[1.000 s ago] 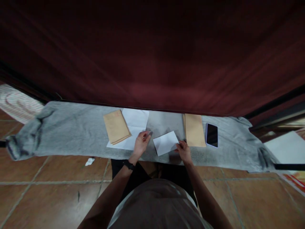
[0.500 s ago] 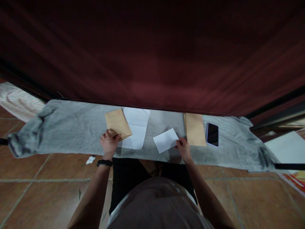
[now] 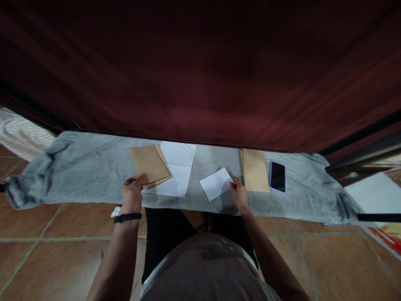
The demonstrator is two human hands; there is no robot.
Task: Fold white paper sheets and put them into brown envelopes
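My left hand (image 3: 132, 193) pinches the lower left edge of a brown paper envelope (image 3: 149, 164). At least one more brown envelope (image 3: 165, 177) lies beneath it, showing along its right and lower sides. These overlap a white sheet of paper (image 3: 180, 171) with a crease across it. My right hand (image 3: 238, 193) grips the right corner of a small white piece of paper (image 3: 216, 184), perhaps folded, held at a slant over the grey cloth. Close to the right of that hand lies a stack of brown envelopes (image 3: 256, 170).
A grey cloth (image 3: 94, 171) covers the long narrow surface. A phone (image 3: 277, 177) with a pale purple edge lies right of the stacked envelopes. Dark red fabric (image 3: 200, 96) rises behind. A white scrap (image 3: 115, 212) is on the tiled floor (image 3: 72, 255).
My left hand has moved left, sliding the top envelope leftward so more of the envelope under it shows. My right hand and the small white paper have hardly moved.
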